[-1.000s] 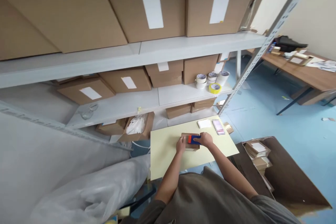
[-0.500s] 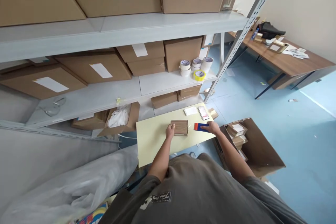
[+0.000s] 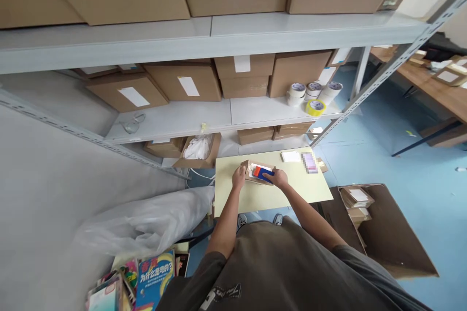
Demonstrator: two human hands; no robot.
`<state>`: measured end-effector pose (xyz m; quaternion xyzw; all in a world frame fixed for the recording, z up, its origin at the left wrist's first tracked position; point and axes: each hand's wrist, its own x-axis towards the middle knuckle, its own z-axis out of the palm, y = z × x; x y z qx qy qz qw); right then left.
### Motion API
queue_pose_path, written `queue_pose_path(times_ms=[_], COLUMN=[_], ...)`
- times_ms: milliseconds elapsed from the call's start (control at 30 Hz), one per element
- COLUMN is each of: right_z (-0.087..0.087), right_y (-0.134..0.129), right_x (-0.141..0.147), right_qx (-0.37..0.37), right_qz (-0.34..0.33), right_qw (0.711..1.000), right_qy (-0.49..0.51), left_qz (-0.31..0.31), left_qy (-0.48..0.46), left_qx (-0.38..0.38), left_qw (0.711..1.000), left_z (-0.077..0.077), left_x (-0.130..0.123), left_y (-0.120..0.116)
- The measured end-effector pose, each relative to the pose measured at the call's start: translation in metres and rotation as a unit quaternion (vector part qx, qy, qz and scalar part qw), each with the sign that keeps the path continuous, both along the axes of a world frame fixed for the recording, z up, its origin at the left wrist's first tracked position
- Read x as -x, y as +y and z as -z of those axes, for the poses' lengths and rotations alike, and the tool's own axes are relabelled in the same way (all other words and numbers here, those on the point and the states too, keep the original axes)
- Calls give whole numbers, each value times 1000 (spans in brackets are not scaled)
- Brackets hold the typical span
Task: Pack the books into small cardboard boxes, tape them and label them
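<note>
On the pale yellow tabletop lies a small flat cardboard box, with white paper on its upper side. My left hand is closed on the left end of the box. In my right hand is a flat blue hand tool with an orange end, held over the box. The orange end points left, over the white paper. Whether the tool touches the paper, I cannot tell. A stack of white slips and a blurred-out flat object lie farther right.
A metal shelf with cardboard cartons and tape rolls rises behind the tabletop. A large open carton with small packages stands at right. Plastic wrapping and books are at left.
My right hand has brought the blue and orange tool left, from beside the box to over it. White paper now shows on the box's upper side. The view has shifted left.
</note>
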<state>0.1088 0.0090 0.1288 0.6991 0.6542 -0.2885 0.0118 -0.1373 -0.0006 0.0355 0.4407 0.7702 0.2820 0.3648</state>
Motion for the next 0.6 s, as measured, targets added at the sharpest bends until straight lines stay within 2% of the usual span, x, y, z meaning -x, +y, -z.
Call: queue_pose_path(times_ms=[133,267,400,600], right_z=[3,2,-1,3], right_y=[0,0,0,-8], right_x=[37,36,0,-79], right_qx=[6,24,37,44], right_qz=[-28,-46,-22,17], right_qw=[999,997,997,998], right_qy=[-29,-57,-61,-46], left_qz=[10,1,12,74], left_qy=[-45,-15,15,39], left_qx=[37,87,105,131], left_qw=[998,996,994,988], left_z=[7,19,29,32], left_x=[-7,-25,-62,-134], left_y=[-11,-15,-12,0])
